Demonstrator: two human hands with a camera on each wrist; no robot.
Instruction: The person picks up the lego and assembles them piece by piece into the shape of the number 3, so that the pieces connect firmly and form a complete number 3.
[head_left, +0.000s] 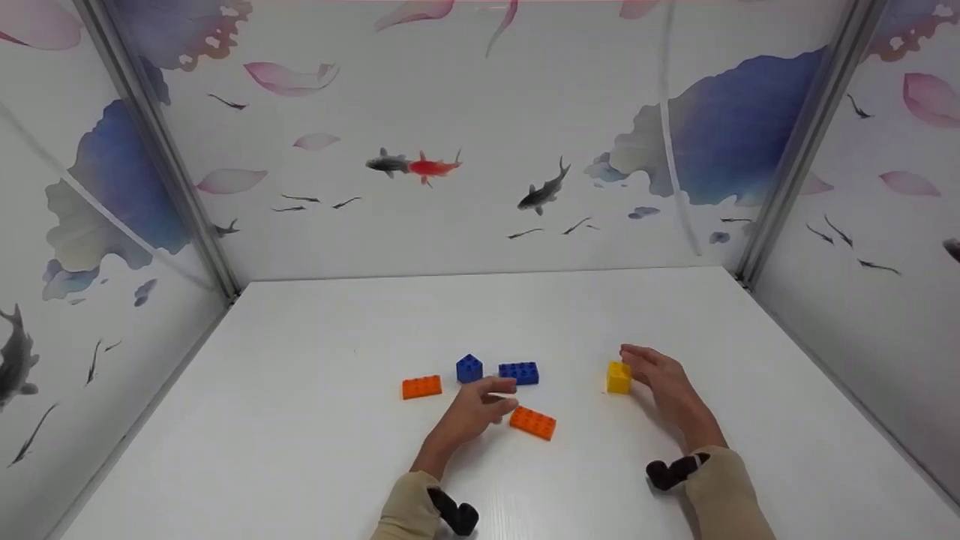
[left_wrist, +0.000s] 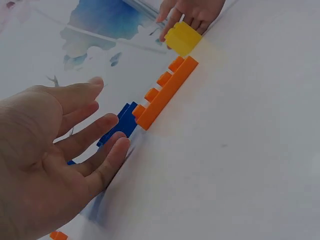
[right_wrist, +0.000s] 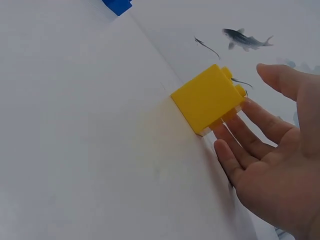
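Note:
My left hand (head_left: 471, 414) hovers with loosely bent, spread fingers and holds nothing. Its fingertips are at the near edge of a flat blue eight-stud brick (head_left: 519, 373), and its thumb is by the left end of an orange brick (head_left: 533, 423). On the right, my right hand (head_left: 666, 384) lies alongside a yellow block (head_left: 618, 379), fingers extended behind its far side. In the right wrist view, the thumb stands apart from the yellow block (right_wrist: 207, 100), while the fingertips overlap its studded side. The left wrist view shows the orange brick (left_wrist: 167, 95) lying studs up.
A second orange brick (head_left: 421, 387) lies to the left, near a blue block with a peaked top (head_left: 469, 368). White panels (head_left: 480, 240) printed with fish and petals enclose the white table (head_left: 315, 330) at the back and both sides. Black wrist cameras (head_left: 459, 516) sit at both cuffs.

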